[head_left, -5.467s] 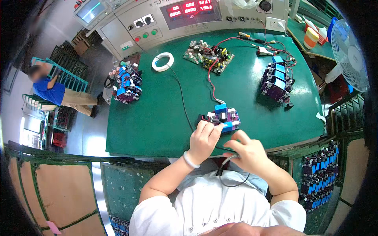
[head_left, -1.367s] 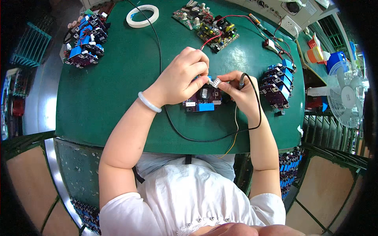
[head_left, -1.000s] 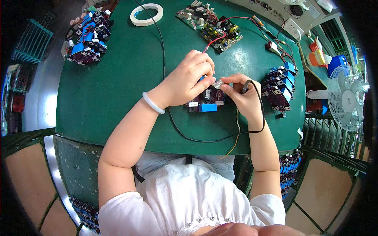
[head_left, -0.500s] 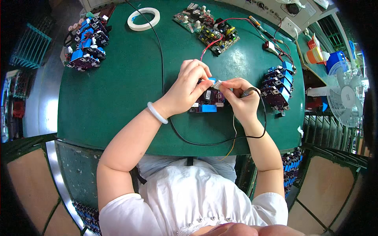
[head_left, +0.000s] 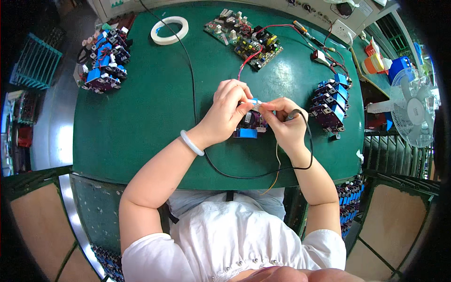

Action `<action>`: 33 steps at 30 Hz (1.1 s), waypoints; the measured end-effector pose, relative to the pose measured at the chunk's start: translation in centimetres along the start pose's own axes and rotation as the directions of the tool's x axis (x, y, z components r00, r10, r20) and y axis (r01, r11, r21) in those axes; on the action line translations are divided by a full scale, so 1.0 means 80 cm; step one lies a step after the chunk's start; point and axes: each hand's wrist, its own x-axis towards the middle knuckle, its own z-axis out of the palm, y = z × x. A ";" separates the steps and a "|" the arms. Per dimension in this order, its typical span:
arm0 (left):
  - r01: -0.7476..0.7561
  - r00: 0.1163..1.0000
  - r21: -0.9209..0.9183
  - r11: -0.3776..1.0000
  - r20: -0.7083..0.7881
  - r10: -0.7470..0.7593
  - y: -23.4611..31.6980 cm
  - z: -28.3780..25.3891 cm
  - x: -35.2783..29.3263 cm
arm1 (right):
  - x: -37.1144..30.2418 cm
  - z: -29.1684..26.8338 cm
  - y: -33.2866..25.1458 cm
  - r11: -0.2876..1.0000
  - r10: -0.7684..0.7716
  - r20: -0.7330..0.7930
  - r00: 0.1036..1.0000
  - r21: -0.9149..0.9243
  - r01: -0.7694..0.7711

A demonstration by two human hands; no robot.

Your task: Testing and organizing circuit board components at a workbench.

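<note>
A small purple circuit board [head_left: 258, 123] with a blue block-shaped component [head_left: 247, 133] and a dark round part lies before me, partly covered by my hands. My left hand [head_left: 229, 109] is closed in a pinch at its far side, next to a bit of blue; what lies between those fingertips is mostly hidden. My right hand [head_left: 287, 123] pinches a small white connector [head_left: 257, 107] against the left fingertips. A dark cable end [head_left: 294, 113] rests in the crook of the right hand, its black cable [head_left: 244, 177] looping over the green table [head_left: 141, 113]. A thin yellowish wire [head_left: 278, 162] hangs below the board.
Populated circuit boards [head_left: 244, 40] with red wires sit at the back. A roll of white tape [head_left: 186, 29] lies to their left. Blue-and-purple board stacks stand at left [head_left: 104, 61] and right [head_left: 330, 104]. A white fan [head_left: 413, 108] stands beyond the right edge.
The white connector and both sets of fingertips have shifted slightly nearer and closer together. The whole view has moved a little; both hands stay in a pinch over the board.
</note>
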 end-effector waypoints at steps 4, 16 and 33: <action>-0.108 0.994 0.303 0.947 0.028 0.104 0.018 -0.017 0.006 | 0.014 -0.018 -0.027 0.983 -0.076 0.065 0.995 -0.163 0.086; 0.238 0.599 -0.507 0.829 0.748 0.286 0.096 0.015 -0.042 | -0.048 -0.063 -0.148 0.866 -0.494 -0.487 0.720 -0.202 0.458; 0.470 0.431 -0.426 0.773 0.875 0.221 0.100 0.010 -0.050 | -0.032 -0.083 -0.146 0.807 -0.447 -0.770 0.456 -0.126 0.577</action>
